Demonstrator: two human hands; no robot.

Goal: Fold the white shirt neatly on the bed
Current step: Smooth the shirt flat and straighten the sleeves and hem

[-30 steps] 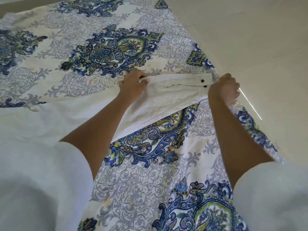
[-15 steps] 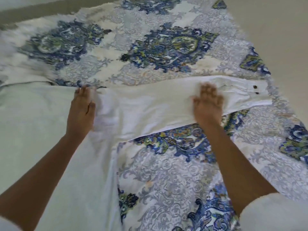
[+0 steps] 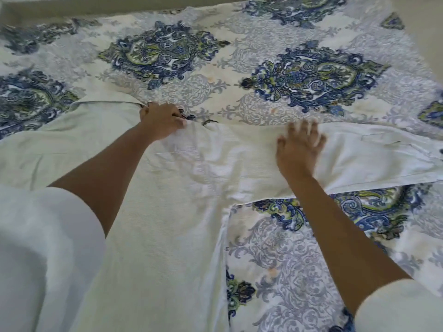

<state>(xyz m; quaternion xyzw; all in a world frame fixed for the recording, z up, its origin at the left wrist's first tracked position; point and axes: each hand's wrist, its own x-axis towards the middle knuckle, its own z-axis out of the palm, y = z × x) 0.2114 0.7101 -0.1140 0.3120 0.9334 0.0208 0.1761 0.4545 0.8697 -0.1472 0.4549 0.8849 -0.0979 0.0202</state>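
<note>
The bed (image 3: 287, 248), spread with a blue-and-green patterned cover, fills the frame. The white shirt (image 3: 167, 236) lies flat on it, its body taking the lower left and centre, its collar (image 3: 105, 99) toward the upper left. One sleeve (image 3: 359, 159) runs from the shoulder at centre out to the right edge of the frame — its long axis nearly level across the picture, with bare cover showing below it. The left hand (image 3: 161, 121) sits at the shoulder, centre-left, fingers curled and bunching the cloth there, so it looks clenched on the shirt. The right hand (image 3: 298, 149) lies flat on the sleeve, right of centre, fingers spread and straight, pressing rather than gripping; it is blurred, so the fingertips are hard to read. The coming move likely turns on that sleeve: it stretches rightward away from the left hand's hold, and the right hand is the nearer one to its free end — best placed, I judge, to carry it back over the body.
</note>
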